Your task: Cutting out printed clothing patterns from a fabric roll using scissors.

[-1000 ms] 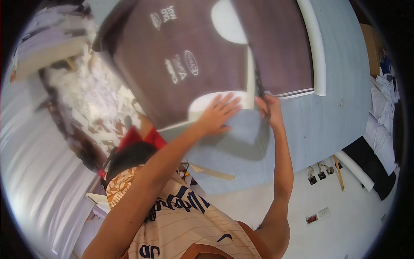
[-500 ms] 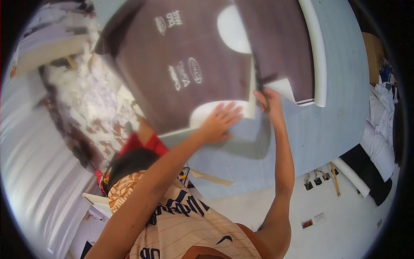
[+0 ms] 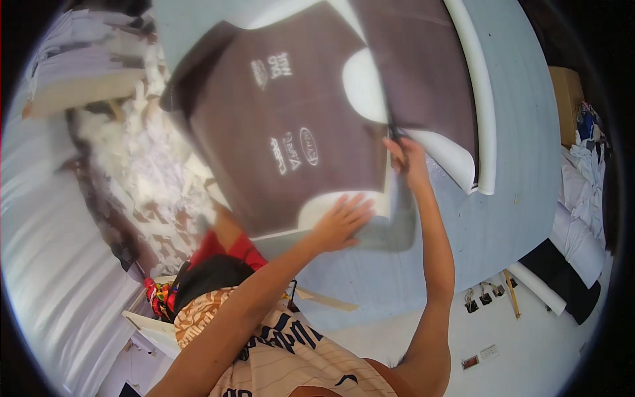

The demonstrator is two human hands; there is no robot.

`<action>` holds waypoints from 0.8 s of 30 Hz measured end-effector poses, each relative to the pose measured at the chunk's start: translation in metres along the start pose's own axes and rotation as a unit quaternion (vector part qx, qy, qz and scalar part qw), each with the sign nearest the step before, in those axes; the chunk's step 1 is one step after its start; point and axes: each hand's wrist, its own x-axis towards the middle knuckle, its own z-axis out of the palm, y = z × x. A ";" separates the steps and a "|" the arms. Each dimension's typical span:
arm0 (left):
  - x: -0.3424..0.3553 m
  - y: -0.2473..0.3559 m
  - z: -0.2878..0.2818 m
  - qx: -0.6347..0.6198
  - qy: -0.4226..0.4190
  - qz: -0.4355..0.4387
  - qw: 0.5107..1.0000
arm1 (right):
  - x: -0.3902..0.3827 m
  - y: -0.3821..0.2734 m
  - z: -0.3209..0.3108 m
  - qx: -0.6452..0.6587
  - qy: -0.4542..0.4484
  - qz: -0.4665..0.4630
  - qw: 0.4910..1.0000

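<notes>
"How will the dark printed sheet [image 3: 264, 132] handle?"

"Likely light, limp and easily creased; the flap [image 3: 442, 157] curling just right of your right hand [image 3: 411, 165] suggests springiness. The sheet lies on the worktop [image 3: 489, 231], partly under your left hand [image 3: 342, 225], mostly beyond its spread, flat fingers."

"Where to hold?"

"Best press flat on its near edge, left of the scissors [image 3: 394, 132]; your right fingers are wrapped around their handles."

"Any containers?"

"A cardboard box [image 3: 565, 106], well right of your right fingers; you can't tell what's inside."
</notes>
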 end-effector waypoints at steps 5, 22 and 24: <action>-0.008 -0.007 -0.001 0.008 0.001 -0.002 1.000 | 0.014 -0.024 0.019 0.029 -0.002 -0.015 0.999; -0.010 -0.015 -0.012 -0.019 -0.028 -0.010 0.999 | 0.075 -0.064 0.033 0.042 -0.018 -0.037 0.998; -0.011 -0.015 -0.014 -0.022 -0.029 -0.011 0.999 | 0.080 -0.073 0.037 0.044 -0.019 -0.046 0.998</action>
